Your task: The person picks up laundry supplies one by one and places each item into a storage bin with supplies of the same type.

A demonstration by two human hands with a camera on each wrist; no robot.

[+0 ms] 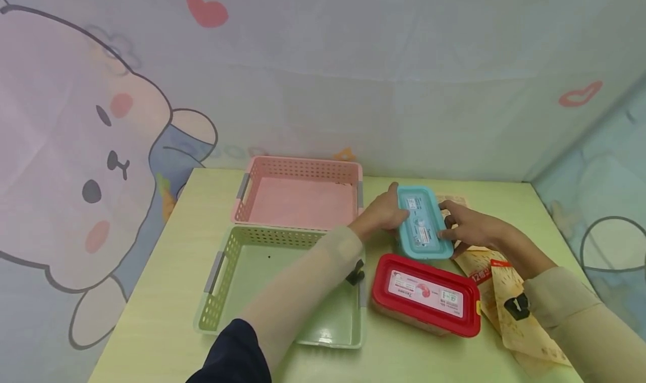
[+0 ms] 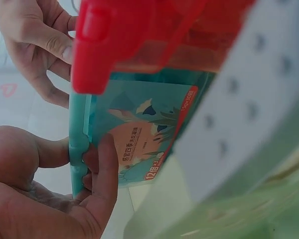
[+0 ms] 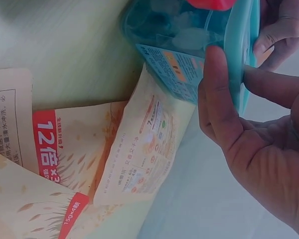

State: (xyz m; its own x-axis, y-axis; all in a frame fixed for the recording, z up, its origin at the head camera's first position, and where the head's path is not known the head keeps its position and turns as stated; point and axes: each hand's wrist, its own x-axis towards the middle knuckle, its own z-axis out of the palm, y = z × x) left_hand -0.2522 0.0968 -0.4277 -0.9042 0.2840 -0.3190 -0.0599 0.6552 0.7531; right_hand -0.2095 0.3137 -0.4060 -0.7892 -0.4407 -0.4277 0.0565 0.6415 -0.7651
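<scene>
Nearest, two pale sleeves (image 1: 313, 282), each bearing one small black piece. Next, on the tabletop (image 1: 164, 299), one green basket (image 1: 272, 293) at left, one red box (image 1: 426, 294) at right of it, and printed packets (image 1: 522, 315) farther right: at least three, overlapping too much for an exact count. Just behind the red box, one blue box (image 1: 423, 223), making two lidded boxes in all. At its edges, two hands, both holding it: left hand (image 1: 386, 212) with thumb on the lid and fingers curled under the rim, right hand (image 1: 471, 226) pinching the opposite rim between thumb and fingers. Cannot tell whether resting or lifted. Farther back, one pink basket (image 1: 303, 201), second of two baskets. Farthest, a hanging cloth (image 1: 404, 63) with two hearts and one large cartoon animal.

Only in the head view: labels atop both lids. Only in the left wrist view: a flower-printed label on the blue box's side. Only in the right wrist view: pale contents through the blue box's clear wall, plus another label of small print.
</scene>
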